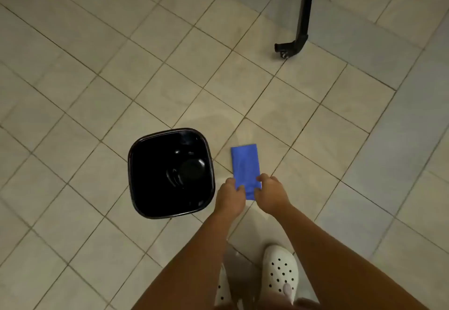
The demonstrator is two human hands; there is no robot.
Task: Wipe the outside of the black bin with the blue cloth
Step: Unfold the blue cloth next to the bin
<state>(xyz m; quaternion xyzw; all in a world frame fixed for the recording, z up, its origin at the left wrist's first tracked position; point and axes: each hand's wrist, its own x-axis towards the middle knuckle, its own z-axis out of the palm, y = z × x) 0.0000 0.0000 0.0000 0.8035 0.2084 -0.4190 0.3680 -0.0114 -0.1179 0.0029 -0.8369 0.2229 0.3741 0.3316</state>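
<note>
Here the black bin (148, 176) stands upright on the tiled floor (97, 67), its open mouth facing up, so the view looks straight down into it. Its rim is a rounded square and its glossy inside shows a round shape at the bottom. Its outer sides are almost hidden from this angle.

Just to the right of the bin is the blue cloth (245, 164), folded into a long narrow strip that runs away from the person. It is apart from the bin, with a strip of floor showing between them. Both hands grasp its near end: the left hand (229, 198) pinches the left edge with curled fingers and thumb, and the right hand (272, 194) pinches the right edge the same way. The hands sit close together with the cloth bunched slightly between them. Whether the far end of the cloth lies on the floor or hangs just above it cannot be told.

Both bare forearms reach forward from the bottom of the view. Below them are two white clogs with holes, the right clog (280, 271) showing more fully than the left clog (222, 290). Well away at the upper right, a black metal leg (305, 8) comes down to a bent foot with a small wheel (283, 53) on the floor
</note>
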